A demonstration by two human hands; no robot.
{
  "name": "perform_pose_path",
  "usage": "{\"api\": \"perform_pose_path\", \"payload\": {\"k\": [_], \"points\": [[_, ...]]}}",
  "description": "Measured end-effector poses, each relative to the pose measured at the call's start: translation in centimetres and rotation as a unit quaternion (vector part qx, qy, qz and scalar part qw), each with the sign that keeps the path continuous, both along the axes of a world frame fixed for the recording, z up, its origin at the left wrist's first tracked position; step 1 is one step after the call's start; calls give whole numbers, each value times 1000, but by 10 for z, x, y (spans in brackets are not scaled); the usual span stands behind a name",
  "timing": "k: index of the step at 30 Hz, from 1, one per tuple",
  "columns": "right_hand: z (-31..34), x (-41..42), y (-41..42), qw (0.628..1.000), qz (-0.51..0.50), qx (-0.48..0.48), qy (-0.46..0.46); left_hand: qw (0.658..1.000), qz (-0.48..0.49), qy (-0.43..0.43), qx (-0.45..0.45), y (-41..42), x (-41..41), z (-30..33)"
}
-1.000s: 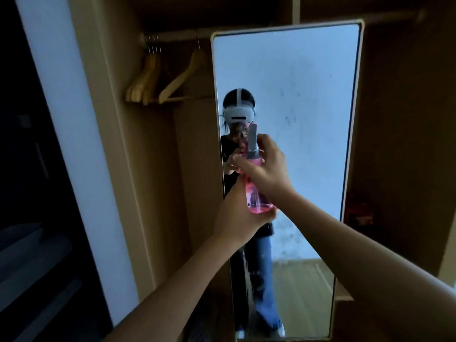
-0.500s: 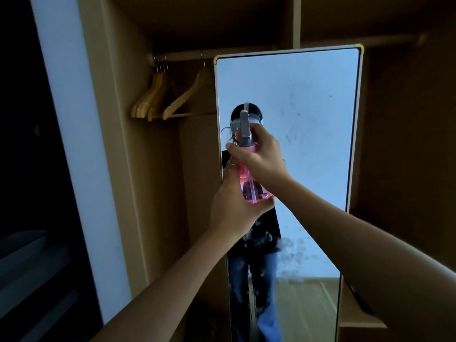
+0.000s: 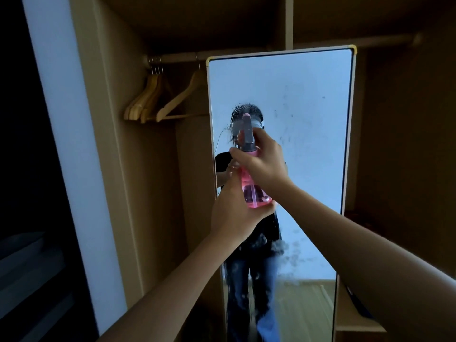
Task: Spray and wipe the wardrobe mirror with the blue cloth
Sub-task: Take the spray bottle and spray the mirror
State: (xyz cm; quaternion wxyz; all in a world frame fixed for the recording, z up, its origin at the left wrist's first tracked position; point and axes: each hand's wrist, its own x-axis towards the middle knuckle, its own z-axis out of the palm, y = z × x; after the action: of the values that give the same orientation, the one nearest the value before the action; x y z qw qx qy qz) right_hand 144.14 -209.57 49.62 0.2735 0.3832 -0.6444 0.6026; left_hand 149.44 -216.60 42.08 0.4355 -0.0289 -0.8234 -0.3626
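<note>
A tall wardrobe mirror (image 3: 308, 119) with a pale frame stands upright in front of me, speckled with spray droplets near its upper middle and lower middle. I hold a pink spray bottle (image 3: 255, 193) with a grey nozzle up close to the glass. My left hand (image 3: 234, 218) grips the bottle's base from below. My right hand (image 3: 264, 164) wraps round its neck and trigger. The blue cloth is not in view.
Several wooden hangers (image 3: 158, 99) hang on a rail inside the open wardrobe to the left of the mirror. A white door edge (image 3: 66, 144) stands further left. A wooden shelf (image 3: 355, 314) sits low at the right behind the mirror.
The view has tilted upward, so the mirror top sits lower in frame. Both hands keep their hold on the bottle; fresh droplets show on the glass around the reflected head.
</note>
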Motion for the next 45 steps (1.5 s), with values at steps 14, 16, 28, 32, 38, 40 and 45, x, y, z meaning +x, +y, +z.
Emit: {"api": "perform_pose_path", "payload": {"k": [14, 16, 28, 32, 38, 40, 45], "points": [[-2, -23, 37, 998, -62, -3, -7, 998, -62, -6, 22, 34, -30, -2], [-2, -26, 38, 998, -66, -1, -9, 997, -67, -3, 27, 37, -33, -3], [-6, -43, 72, 995, -96, -10, -8, 997, -77, 5, 2, 67, -53, -2], [-6, -48, 86, 995, -94, -17, -12, 996, -86, 7, 4, 78, -61, -4], [-9, -57, 95, 995, -89, -39, -18, 995, -96, 5, 2, 89, -68, -3], [-9, -59, 98, 996, -79, -37, -22, 996, -92, 11, -4, 93, -67, -3], [-11, -62, 115, 995, -87, -44, -14, 995, -96, 0, -9, 105, -70, -3]]}}
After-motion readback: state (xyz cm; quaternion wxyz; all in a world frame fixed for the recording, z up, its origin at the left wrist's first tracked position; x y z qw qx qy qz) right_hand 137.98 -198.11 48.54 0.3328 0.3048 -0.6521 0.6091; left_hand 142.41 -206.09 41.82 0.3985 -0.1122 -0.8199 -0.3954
